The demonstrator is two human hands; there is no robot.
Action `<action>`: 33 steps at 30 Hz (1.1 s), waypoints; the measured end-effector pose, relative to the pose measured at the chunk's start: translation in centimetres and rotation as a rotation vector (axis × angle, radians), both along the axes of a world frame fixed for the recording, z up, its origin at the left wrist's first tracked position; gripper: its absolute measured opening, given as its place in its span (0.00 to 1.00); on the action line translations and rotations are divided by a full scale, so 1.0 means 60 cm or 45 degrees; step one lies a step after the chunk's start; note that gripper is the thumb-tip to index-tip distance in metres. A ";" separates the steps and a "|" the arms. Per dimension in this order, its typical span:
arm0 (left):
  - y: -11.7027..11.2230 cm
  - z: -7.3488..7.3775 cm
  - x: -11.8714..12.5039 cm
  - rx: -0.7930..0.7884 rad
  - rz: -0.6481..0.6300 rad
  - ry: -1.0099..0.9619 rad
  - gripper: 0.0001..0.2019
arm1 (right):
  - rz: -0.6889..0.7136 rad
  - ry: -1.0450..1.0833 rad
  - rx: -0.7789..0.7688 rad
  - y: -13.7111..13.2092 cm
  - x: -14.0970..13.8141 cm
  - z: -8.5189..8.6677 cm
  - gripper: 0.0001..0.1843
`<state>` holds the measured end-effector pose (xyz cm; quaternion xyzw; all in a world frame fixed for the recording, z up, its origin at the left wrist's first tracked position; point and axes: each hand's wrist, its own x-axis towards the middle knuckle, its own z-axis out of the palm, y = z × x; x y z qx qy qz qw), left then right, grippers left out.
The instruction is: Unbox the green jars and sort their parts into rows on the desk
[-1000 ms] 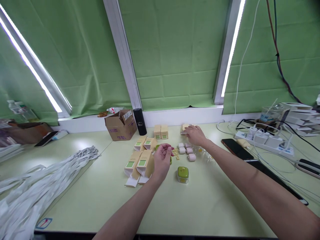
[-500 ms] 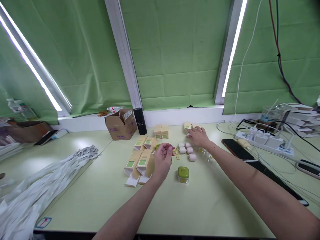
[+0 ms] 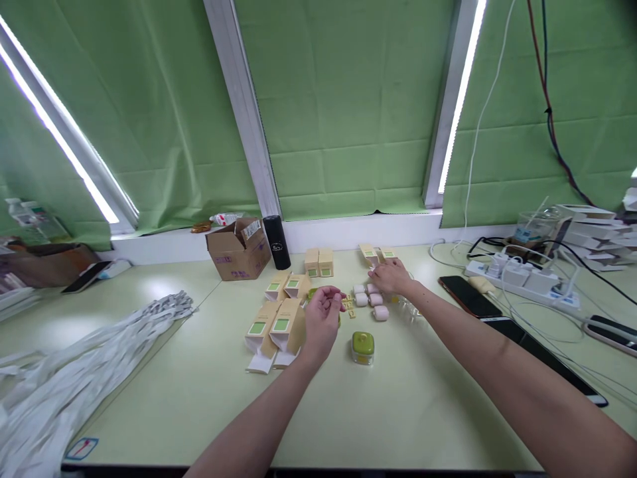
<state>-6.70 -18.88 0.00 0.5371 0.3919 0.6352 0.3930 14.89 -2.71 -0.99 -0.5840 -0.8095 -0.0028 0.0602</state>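
Observation:
My left hand (image 3: 323, 320) hovers over the middle of the table, fingers curled toward the thumb; anything in the pinch is too small to make out. Beneath and behind it, green lids (image 3: 312, 293) are partly hidden. My right hand (image 3: 391, 276) reaches to the back, fingertips drawn together and pointing down in front of two open small boxes (image 3: 369, 255); what they hold is hidden. Just nearer lie several pale pink rounded pieces (image 3: 381, 313) and small yellow clip-like pieces (image 3: 351, 307). A clear square jar with a green lid (image 3: 363, 347) stands in front, between my forearms.
Kraft boxes with green labels (image 3: 288, 324) lie left of my left hand, flaps open. Two closed boxes (image 3: 319, 263) stand behind. Further out are a black bottle (image 3: 277, 242), a carton (image 3: 239, 249), white straps (image 3: 99, 358), phones (image 3: 469, 297) and a power strip (image 3: 522, 284).
My right hand has drawn slightly down and to the left, its fingers curling, and two open boxes at the back now show behind it. My left hand has hardly moved.

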 end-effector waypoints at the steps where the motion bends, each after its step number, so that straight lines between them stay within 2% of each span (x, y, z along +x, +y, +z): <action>1: 0.000 0.000 0.000 0.002 0.000 0.001 0.14 | -0.001 -0.001 -0.002 -0.001 0.001 0.001 0.30; 9: -0.003 0.002 0.001 0.012 0.008 0.024 0.13 | -0.014 0.022 0.010 -0.011 0.007 0.006 0.31; 15: -0.004 0.005 0.001 0.006 0.001 0.011 0.14 | 0.000 0.142 0.118 -0.030 0.012 0.024 0.25; 19: 0.000 0.000 0.002 0.006 0.006 0.031 0.09 | -0.027 0.310 0.308 -0.071 0.010 0.057 0.23; 22: 0.003 -0.002 -0.004 0.010 -0.014 0.147 0.06 | -0.035 0.473 0.423 -0.126 -0.002 0.070 0.23; 24: 0.002 0.003 -0.012 0.032 -0.100 0.346 0.10 | 0.040 0.892 0.487 -0.170 -0.013 0.060 0.18; 27: -0.004 0.018 -0.028 0.082 -0.285 0.699 0.19 | 0.143 1.275 0.343 -0.225 -0.029 0.020 0.16; 30: -0.013 0.037 -0.040 0.125 -0.392 0.929 0.20 | 0.159 1.372 0.178 -0.250 -0.039 -0.028 0.14; 33: -0.019 0.046 -0.043 0.153 -0.519 1.090 0.20 | 0.148 1.326 0.098 -0.251 -0.043 -0.055 0.13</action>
